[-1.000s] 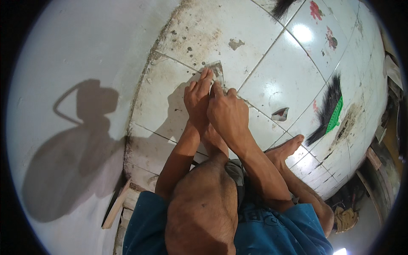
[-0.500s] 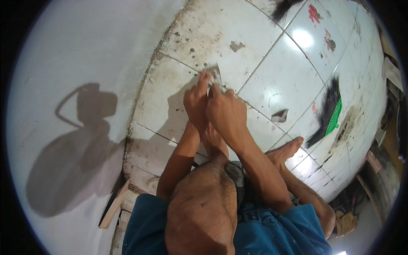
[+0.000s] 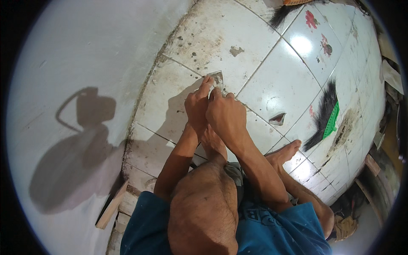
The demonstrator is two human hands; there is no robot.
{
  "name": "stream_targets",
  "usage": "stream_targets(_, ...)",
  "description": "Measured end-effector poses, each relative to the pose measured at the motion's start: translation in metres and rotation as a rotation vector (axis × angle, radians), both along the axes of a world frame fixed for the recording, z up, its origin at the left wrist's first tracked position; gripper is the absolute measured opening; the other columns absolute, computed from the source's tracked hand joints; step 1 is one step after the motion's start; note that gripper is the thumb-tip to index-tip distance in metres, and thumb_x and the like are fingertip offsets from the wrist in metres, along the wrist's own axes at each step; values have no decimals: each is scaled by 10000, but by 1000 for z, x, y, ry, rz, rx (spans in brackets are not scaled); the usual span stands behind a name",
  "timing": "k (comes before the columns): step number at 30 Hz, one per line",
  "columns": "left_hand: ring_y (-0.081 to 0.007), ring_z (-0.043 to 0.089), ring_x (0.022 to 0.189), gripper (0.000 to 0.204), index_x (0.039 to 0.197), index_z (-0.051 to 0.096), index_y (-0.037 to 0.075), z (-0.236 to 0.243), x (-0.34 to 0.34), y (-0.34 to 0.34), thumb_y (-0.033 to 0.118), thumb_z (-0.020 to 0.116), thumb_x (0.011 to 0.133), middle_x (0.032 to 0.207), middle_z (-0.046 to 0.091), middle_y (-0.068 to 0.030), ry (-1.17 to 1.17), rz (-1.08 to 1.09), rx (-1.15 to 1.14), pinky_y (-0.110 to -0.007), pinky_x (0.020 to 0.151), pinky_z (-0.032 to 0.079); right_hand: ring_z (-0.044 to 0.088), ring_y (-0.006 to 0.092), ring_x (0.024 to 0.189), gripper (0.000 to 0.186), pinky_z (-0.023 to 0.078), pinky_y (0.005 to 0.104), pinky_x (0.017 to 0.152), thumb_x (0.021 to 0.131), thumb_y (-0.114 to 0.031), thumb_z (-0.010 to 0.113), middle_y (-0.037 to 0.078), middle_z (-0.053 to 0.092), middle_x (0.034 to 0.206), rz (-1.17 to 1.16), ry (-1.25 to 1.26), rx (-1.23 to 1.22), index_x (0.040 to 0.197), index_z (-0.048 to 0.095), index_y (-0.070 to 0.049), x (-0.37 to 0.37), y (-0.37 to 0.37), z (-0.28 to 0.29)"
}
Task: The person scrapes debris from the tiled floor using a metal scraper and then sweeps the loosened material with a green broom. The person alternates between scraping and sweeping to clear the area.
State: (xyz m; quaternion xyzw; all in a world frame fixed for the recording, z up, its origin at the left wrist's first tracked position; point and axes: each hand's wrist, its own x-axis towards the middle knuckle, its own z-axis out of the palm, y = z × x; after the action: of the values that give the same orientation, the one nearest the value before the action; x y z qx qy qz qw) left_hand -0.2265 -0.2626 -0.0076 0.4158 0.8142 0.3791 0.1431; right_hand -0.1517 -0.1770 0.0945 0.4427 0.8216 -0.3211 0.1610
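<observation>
On the dirt-stained white tile floor lies the flat grey blade of a scraper [image 3: 217, 77], its corner pointing away from me. My right hand [image 3: 226, 111] is closed around its handle end, mostly hidden by the fingers, with the index finger stretched along the tool. Close against it on the left, my left hand [image 3: 197, 105] is closed too, its fingertips pressing at the blade's left edge. The two hands touch. Below them, my bare foot [image 3: 213, 142] rests on the tiles.
A white wall [image 3: 85, 51] rises at the left, carrying my shadow. To the right lie a green broom head [image 3: 331, 121] with black bristles and a small broken shard [image 3: 277, 119]. An orange broom head [image 3: 295, 2] is at the top. A wooden strip [image 3: 111, 206] leans by the wall.
The view has shifted slightly, bringing the orange broom head into sight. Both hands stay on the scraper, and more of its blade shows beyond the fingertips.
</observation>
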Motion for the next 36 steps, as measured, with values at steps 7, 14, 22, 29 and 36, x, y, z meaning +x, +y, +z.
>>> stream_targets(7,-375,783,1103,471,1419,671,24,3,-17,15,183,711,977,1410,723,-196,-64,7,-72,-424,889,633,765,501,803,329,620,576,693,1011,-218,596,329,732,978,41,64,26,1229,706,3,-16,18,-6)
stream_targets(14,-338,788,1050,450,1406,711,74,17,0,2,192,725,973,1452,710,-164,33,-129,-138,-426,895,609,758,493,789,421,622,556,700,998,-205,614,313,730,960,14,146,87,1351,670,18,22,1,3)
stream_targets(22,-353,799,875,490,1445,678,88,-2,-12,9,167,712,962,1466,693,-176,13,-45,-53,-423,713,626,749,466,703,361,607,562,655,1002,-230,605,299,748,838,68,148,117,1279,703,-20,-1,12,-14)
stream_targets(29,-340,803,900,496,1449,666,112,-4,3,-7,141,706,955,1489,669,-159,-77,-44,-34,-385,689,621,732,446,632,267,579,562,590,1011,-253,599,252,719,699,14,45,70,1152,722,-63,-3,3,2)
stream_targets(36,-376,795,946,499,1485,655,181,-2,-23,-6,174,670,986,1504,656,-142,-104,-175,-122,-448,773,641,734,443,630,270,571,557,570,1008,-263,605,247,718,694,60,-5,21,1147,739,-73,3,7,4)
